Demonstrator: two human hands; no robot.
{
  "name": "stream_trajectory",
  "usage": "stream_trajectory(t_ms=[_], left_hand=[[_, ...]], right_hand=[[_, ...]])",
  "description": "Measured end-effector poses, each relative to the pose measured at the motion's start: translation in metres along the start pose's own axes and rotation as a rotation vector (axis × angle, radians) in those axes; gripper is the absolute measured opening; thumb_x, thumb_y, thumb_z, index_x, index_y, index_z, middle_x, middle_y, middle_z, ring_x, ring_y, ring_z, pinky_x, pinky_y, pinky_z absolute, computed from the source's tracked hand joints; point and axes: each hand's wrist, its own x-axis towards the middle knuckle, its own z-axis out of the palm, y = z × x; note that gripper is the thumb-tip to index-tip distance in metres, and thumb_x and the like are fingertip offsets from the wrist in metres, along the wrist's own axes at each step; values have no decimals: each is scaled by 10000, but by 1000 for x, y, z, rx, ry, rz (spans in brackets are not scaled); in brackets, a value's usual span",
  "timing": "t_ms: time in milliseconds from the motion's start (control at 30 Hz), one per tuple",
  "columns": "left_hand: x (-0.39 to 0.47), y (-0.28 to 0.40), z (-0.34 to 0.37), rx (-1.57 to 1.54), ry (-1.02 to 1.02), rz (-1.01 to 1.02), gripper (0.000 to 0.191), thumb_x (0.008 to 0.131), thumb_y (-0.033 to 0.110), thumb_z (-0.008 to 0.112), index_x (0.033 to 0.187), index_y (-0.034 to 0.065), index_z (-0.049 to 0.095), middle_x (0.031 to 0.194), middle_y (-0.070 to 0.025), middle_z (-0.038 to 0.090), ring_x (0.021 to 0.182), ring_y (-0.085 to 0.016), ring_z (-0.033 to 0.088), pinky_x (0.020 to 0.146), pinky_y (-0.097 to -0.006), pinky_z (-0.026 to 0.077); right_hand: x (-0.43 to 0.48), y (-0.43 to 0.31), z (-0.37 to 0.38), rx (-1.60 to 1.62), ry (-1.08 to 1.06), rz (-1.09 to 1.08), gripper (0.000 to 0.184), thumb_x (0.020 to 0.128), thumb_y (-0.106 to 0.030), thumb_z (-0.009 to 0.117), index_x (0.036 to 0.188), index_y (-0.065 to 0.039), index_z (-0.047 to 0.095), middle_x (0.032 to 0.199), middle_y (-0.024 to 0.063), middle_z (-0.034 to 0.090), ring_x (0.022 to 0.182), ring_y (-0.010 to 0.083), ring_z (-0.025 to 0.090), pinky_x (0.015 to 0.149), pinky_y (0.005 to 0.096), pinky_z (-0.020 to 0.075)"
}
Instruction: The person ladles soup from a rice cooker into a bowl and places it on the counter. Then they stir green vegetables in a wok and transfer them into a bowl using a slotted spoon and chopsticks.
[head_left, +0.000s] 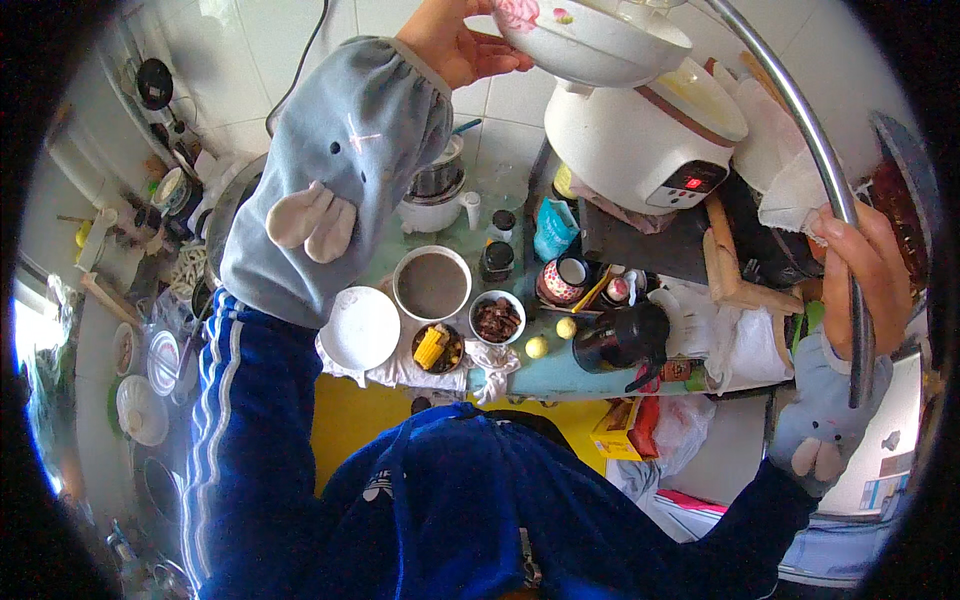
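At the top, my left hand (469, 49) holds the near side of a white ceramic dish (592, 45) with pink flowers, its thumb partly cut off by the picture's edge. The dish hangs tilted above a white electric cooker (630, 142), open at the top, with a lit red display. My right hand (862, 277), at the far right, pinches a whitish cloth (795, 195). A curved metal tube (810, 127) crosses in front of that hand; whether the fingers touch it I cannot tell. Both forearms wear grey sleeve covers.
Before me stand a bowl of brownish liquid (432, 283), a white bowl (361, 328), a bowl of dark pieces (497, 318) and a small bowl with corn (433, 349). A black jug (619, 337) lies near the counter's front edge. Behind are spice jars (497, 259) and a small white pot (435, 210).
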Motion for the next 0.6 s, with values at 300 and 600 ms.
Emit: stream_trajectory(t_ms=[300,600], left_hand=[[-7,0,-12,26,36,-26,643,675,583,507,943,-1,491,677,-195,551,536,-262,551,536,-322,488],[-18,-3,-20,8,22,6,655,674,564,524,951,-27,478,661,-197,544,521,-268,546,538,-329,485]], right_hand=[[3,-6,7,31,-17,38,196,709,95,533,892,32,558,828,215,571,729,282,591,639,321,487],[-10,-4,23,377,255,404,204,850,-60,400,977,46,519,832,142,572,651,178,533,647,286,456]])
